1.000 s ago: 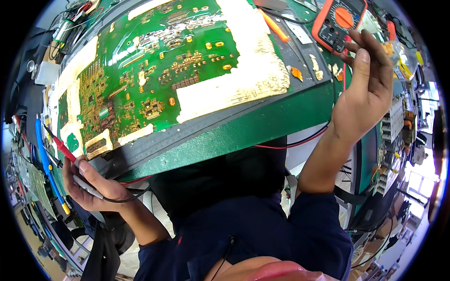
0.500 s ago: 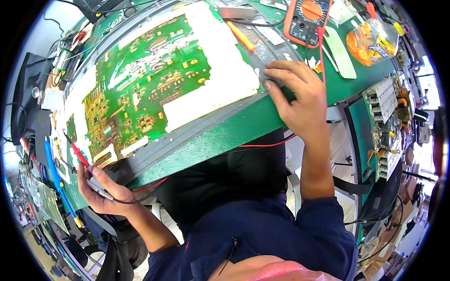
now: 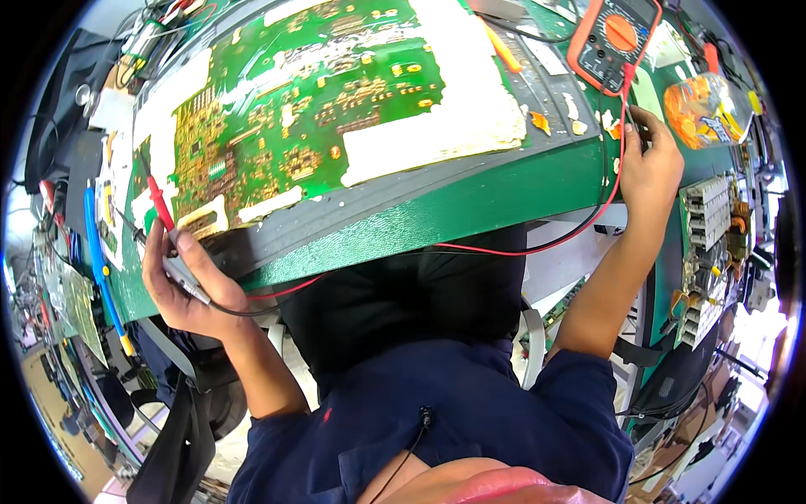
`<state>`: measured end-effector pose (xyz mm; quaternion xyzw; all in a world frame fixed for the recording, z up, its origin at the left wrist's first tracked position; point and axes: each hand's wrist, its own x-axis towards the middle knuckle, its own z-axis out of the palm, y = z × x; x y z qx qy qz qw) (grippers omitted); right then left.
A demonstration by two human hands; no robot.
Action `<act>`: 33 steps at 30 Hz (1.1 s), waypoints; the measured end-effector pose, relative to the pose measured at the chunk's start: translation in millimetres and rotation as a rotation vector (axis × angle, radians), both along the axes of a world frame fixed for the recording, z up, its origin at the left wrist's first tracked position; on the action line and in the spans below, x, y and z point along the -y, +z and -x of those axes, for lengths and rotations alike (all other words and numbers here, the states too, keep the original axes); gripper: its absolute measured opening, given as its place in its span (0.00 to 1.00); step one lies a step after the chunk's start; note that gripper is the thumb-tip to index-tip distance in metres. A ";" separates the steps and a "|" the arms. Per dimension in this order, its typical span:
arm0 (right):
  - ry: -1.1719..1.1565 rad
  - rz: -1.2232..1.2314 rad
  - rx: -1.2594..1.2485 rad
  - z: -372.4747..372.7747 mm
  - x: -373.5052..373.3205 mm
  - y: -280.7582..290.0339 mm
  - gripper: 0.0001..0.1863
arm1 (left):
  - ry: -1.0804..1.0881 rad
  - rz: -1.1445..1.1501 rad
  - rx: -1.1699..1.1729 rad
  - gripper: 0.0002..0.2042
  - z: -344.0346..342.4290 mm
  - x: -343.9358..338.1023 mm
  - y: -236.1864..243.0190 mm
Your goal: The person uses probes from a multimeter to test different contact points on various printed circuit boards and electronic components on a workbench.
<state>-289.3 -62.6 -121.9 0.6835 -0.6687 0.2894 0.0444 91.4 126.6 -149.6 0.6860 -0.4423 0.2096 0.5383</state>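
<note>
My left hand (image 3: 189,281), at the near left corner of the circuit board, is closed around a pair of meter probes. The red test probe (image 3: 159,202) points up and away over the board's left edge; the grey-black test probe (image 3: 186,277) lies lower across the fingers. The green circuit board (image 3: 277,109), with broad white patches, lies on a grey mat (image 3: 336,197). My right hand (image 3: 652,164) is at the bench's right, fingers curled together by the pale green flat piece (image 3: 645,91) and the meter leads. What its fingertips hold is hidden.
An orange multimeter (image 3: 614,42) lies at the far right, its red lead (image 3: 579,227) looping below the bench edge. Beside it stands a clear container with orange contents (image 3: 705,109). An orange-handled tool (image 3: 504,46) and white scraps (image 3: 579,128) lie right of the board.
My right hand has left the board's right edge and moved right, its fingers curling by the pale green piece. My left hand still holds the probes. The whole view has shifted.
</note>
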 end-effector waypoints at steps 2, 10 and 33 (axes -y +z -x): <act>0.029 0.002 -0.029 -4.3 2.8 -0.4 0.12 | 0.007 -0.016 0.030 0.14 -0.1 -1.3 1.4; 0.009 -0.103 -0.123 0.1 20.0 -3.0 0.14 | -0.009 0.011 0.019 0.14 0.0 0.7 1.0; 0.641 0.083 0.363 -76.3 1.4 40.4 0.13 | 0.041 0.003 -0.045 0.15 2.4 -1.1 -2.4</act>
